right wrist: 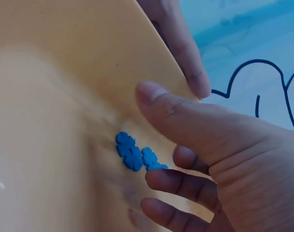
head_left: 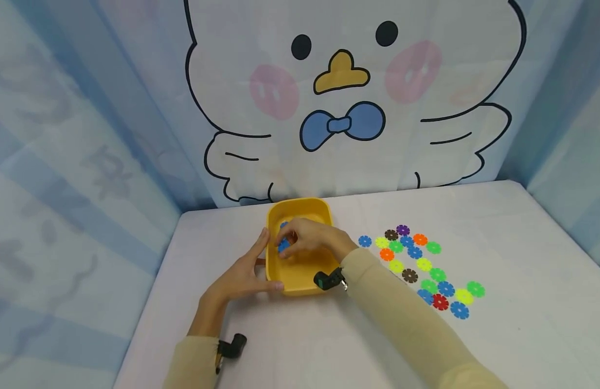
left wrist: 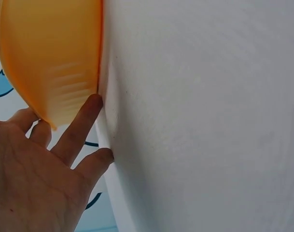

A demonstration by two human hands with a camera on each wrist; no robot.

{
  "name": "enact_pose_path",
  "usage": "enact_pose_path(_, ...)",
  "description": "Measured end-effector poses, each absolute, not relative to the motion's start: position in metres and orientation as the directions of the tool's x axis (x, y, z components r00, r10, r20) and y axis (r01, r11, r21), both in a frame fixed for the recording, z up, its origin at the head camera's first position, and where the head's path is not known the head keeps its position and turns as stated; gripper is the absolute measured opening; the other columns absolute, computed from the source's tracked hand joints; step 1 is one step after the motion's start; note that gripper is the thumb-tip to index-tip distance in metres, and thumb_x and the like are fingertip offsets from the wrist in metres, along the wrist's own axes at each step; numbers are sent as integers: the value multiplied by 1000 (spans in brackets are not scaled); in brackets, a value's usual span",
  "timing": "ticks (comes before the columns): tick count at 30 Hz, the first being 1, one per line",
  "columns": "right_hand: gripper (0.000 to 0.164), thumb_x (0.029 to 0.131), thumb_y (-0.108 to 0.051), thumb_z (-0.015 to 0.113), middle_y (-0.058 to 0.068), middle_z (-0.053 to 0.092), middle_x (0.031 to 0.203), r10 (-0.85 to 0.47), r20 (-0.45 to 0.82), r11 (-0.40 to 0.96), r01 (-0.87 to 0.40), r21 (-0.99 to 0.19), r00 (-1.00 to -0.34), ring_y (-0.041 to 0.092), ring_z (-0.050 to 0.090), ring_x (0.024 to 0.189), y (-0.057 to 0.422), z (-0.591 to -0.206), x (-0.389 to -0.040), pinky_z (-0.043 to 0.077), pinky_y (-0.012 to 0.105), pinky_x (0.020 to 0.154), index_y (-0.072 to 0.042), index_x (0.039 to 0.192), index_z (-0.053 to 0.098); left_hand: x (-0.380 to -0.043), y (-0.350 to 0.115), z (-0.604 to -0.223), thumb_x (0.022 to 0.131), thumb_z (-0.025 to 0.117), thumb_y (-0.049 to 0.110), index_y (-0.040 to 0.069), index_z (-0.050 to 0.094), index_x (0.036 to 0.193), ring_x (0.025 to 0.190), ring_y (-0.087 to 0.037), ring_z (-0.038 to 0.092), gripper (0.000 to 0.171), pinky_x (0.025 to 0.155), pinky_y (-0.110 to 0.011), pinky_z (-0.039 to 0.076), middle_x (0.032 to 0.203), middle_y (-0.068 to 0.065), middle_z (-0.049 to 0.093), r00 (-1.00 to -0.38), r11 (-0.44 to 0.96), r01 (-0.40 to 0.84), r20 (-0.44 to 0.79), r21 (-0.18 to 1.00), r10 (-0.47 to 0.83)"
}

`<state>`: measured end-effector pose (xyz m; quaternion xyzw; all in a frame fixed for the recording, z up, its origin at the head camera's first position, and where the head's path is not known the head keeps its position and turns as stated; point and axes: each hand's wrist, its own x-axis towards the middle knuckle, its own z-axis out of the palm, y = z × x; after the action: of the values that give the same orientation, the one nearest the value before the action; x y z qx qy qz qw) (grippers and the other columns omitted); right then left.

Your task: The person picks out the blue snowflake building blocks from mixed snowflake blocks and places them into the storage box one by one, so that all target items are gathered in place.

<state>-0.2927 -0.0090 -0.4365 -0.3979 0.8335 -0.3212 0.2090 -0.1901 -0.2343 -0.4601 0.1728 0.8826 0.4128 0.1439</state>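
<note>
A yellow plastic tray (head_left: 305, 275) stands near the back of the table. Along its left side spreads my left hand (head_left: 241, 275), fingers fairly straight against the wall and thumb by the front left corner. The left wrist view shows this hand (left wrist: 45, 164) touching the tray's outside (left wrist: 50, 48). My right hand (head_left: 307, 236) reaches down inside the tray, toward its left wall. In the right wrist view, two blue snowflake discs (right wrist: 129, 152) lie in the tray, in front of the right hand (right wrist: 219, 145), whose thumb and fingers are apart with no disc pinched between them.
Several loose snowflake discs (head_left: 424, 264) in blue, green, yellow, orange, brown, purple and red lie scattered on the white tabletop (head_left: 524, 324) right of the tray. Behind the table hangs a curtain (head_left: 344, 162) with a cartoon bird.
</note>
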Motion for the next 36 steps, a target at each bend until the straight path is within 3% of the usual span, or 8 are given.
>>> enact_pose_path(11, 27, 92, -28, 80, -1, 58, 81, -775, -153, 527, -492, -693, -613, 12, 53, 76, -14, -444, -288, 45, 20, 67, -17, 116, 75, -190, -238, -462, 79, 89, 44, 25, 1, 167, 132, -27, 58, 125, 114, -51, 43, 173, 8, -5, -891, 583, 218, -84, 783, 446)
enact_pose_path(28, 26, 88, -33, 83, -3, 55, 76, -765, -234, 577, -476, -664, -601, 12, 52, 74, -17, -454, -287, 40, 22, 65, -24, 111, 77, -194, -236, -461, 79, 90, 39, 26, 1, 167, 131, -23, 59, 125, 119, -51, 38, 172, 13, -5, -891, 579, 204, -95, 789, 443)
enact_pose_path(36, 26, 85, -35, 86, -1, 54, 79, -732, -266, 609, -427, -668, -627, 14, 52, 78, -17, -457, -287, 41, 24, 66, -28, 109, 78, -194, -235, -459, 80, 89, 39, 27, 1, 167, 131, -24, 60, 124, 113, -48, 45, 172, 11, -5, -891, 588, 191, -113, 786, 440)
